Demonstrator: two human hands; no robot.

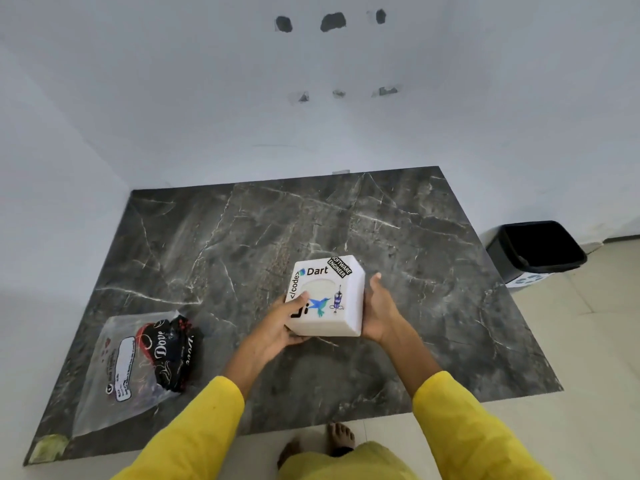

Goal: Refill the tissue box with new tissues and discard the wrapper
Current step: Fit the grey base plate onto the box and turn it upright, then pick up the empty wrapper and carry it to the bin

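Observation:
A white cube tissue box with stickers ("Dart", "code", a hummingbird) is held between both hands above the dark marble table. My left hand grips its left side, thumb on the top face near the oval opening. My right hand presses flat against its right side. White tissue shows in the opening. A crumpled clear plastic wrapper with black "Dove" printing lies on the table at the front left, apart from both hands.
A black waste bin with a dark liner stands on the floor past the table's right edge. White walls close the back and left. My bare feet stand at the table's front edge.

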